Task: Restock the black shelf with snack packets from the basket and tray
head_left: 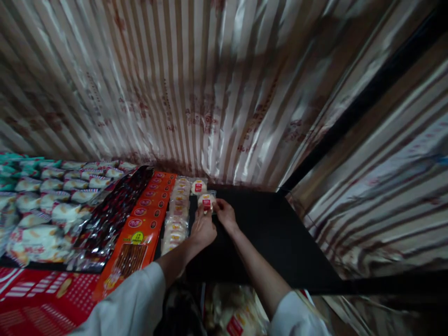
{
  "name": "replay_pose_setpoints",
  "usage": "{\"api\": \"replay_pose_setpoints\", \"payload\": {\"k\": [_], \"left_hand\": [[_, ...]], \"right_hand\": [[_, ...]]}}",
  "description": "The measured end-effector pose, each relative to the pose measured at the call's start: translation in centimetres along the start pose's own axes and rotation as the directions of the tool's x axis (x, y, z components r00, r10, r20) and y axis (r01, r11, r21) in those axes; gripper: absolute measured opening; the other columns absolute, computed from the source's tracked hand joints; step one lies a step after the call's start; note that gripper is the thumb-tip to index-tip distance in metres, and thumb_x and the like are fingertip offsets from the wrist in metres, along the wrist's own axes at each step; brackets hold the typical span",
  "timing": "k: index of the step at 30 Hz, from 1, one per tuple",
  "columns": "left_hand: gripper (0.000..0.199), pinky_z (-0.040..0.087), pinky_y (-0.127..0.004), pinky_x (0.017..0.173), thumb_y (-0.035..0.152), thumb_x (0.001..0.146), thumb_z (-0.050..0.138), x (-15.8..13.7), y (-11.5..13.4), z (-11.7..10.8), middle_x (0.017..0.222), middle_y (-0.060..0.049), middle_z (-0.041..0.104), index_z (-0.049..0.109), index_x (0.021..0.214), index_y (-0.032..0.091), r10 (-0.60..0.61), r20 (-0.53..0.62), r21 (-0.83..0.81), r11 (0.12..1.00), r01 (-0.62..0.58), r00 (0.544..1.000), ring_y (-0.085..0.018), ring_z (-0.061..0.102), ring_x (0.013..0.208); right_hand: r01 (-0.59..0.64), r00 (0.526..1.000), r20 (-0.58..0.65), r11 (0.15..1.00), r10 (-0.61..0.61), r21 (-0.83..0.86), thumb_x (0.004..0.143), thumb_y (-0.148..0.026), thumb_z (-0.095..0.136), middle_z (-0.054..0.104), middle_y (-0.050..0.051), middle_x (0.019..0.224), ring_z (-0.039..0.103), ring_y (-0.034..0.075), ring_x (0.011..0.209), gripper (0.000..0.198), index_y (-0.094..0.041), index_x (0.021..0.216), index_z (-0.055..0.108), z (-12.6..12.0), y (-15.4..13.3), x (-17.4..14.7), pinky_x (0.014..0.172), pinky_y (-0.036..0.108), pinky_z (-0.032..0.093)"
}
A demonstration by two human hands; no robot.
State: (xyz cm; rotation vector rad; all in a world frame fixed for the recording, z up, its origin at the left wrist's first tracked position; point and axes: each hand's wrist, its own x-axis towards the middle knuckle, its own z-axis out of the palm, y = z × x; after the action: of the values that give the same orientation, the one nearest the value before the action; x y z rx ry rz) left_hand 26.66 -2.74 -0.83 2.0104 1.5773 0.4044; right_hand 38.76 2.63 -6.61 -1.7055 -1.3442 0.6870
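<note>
Both my hands meet at a small clear packet (206,201) with a pale round snack inside and a red label, low over the black shelf (273,233). My left hand (203,228) has its fingers on the packet's near side. The fingertips of my right hand (225,214) pinch its right edge. Just behind lies a similar packet (199,186), flat on the shelf. Left of my hands runs a column of the same kind of packets (177,226), overlapping from back to front.
Orange snack packs (143,214), dark shiny packs (112,205) and several rows of white bags (56,193) fill the left. A red basket (45,298) stands at lower left. More packets (238,312) lie below the shelf's front edge. Striped sheeting (196,84) and a black post (350,107) border the shelf.
</note>
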Motion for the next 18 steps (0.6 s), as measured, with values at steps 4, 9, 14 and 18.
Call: {"api": "replay_pose_setpoints", "payload": {"k": [4, 9, 14, 18], "left_hand": [[0.070, 0.020, -0.033, 0.114, 0.008, 0.076, 0.049, 2.8, -1.0, -0.5, 0.151, -0.019, 0.019, 0.027, 0.142, 0.004, -0.055, 0.032, -0.006, 0.998, 0.055, 0.998, -0.028, 0.018, 0.140], [0.068, 0.020, -0.034, 0.114, 0.007, 0.076, 0.050, 4.8, -1.6, -1.1, 0.150, -0.025, 0.018, 0.028, 0.140, -0.003, -0.088, 0.031, 0.008, 0.996, 0.087, 0.996, -0.030, 0.018, 0.140], [0.072, 0.019, -0.036, 0.114, 0.009, 0.076, 0.049, 5.4, -1.9, -1.2, 0.150, -0.025, 0.018, 0.022, 0.141, -0.003, -0.092, 0.070, 0.032, 0.995, 0.090, 0.993, -0.031, 0.016, 0.140], [0.073, 0.014, -0.037, 0.115, 0.008, 0.076, 0.045, 5.5, -1.8, -1.1, 0.150, -0.024, 0.019, 0.019, 0.142, -0.004, -0.055, 0.109, 0.085, 0.995, 0.046, 0.993, -0.030, 0.013, 0.141]], "right_hand": [[0.025, 0.999, -0.021, 0.998, -0.026, -0.059, 0.079, -0.035, 0.052, 0.070, 0.001, 0.082, 0.064, 0.016, 0.075, 0.024, -0.022, 0.092, 0.068, 1.7, -0.9, 2.9, 0.072, 0.027, 0.048], [0.004, 1.000, -0.007, 0.991, -0.005, -0.132, 0.081, -0.033, 0.053, 0.071, 0.002, 0.084, 0.064, 0.016, 0.077, 0.023, -0.022, 0.093, 0.068, 3.2, -2.2, 4.8, 0.072, 0.026, 0.048], [-0.002, 1.000, -0.023, 0.959, -0.005, -0.285, 0.084, -0.031, 0.051, 0.071, 0.004, 0.090, 0.064, 0.017, 0.081, 0.023, -0.023, 0.097, 0.067, 3.9, -2.7, 4.9, 0.072, 0.025, 0.046], [-0.008, 1.000, -0.029, 0.931, -0.003, -0.364, 0.084, -0.030, 0.050, 0.069, 0.006, 0.097, 0.063, 0.017, 0.088, 0.025, -0.021, 0.102, 0.064, 3.9, -2.9, 4.6, 0.075, 0.025, 0.046]]}}
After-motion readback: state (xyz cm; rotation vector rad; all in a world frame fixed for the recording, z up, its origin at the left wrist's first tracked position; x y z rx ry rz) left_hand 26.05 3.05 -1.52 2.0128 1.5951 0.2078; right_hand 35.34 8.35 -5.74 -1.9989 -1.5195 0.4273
